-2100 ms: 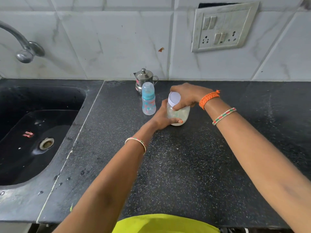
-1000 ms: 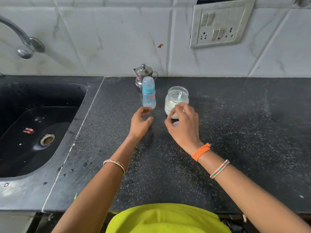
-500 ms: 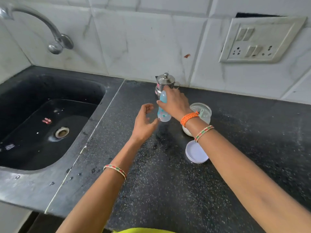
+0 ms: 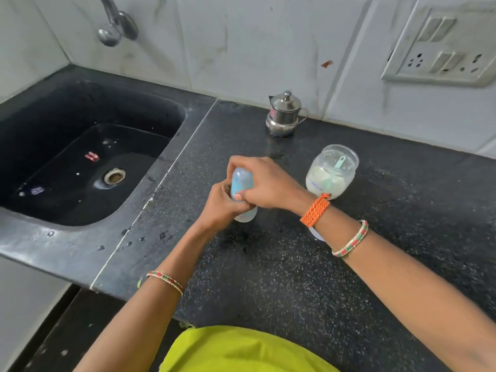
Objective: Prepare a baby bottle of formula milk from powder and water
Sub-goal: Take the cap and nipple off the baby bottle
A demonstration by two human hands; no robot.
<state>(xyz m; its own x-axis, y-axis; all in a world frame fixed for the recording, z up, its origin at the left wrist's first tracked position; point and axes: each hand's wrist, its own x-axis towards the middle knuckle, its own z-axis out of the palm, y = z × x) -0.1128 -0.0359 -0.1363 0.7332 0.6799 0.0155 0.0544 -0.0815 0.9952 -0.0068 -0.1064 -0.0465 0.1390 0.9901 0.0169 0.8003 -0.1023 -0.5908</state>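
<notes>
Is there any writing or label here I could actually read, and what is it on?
Nothing is legible.
Powder jar: faint blue print low on the glass, too blurred to read.
Steel pot: small red label, too small to read.
Baby bottle: coloured marks, mostly covered by the hands.

Both hands cover most of the baby bottle (image 4: 242, 181). The right wrist hides nearly all of the jar lid (image 4: 316, 234). The tap (image 4: 115, 22) is cut off at the top edge.

Black speckled countertop (image 4: 268, 277), dark sink (image 4: 40, 218), white-tiled wall (image 4: 241, 44).
</notes>
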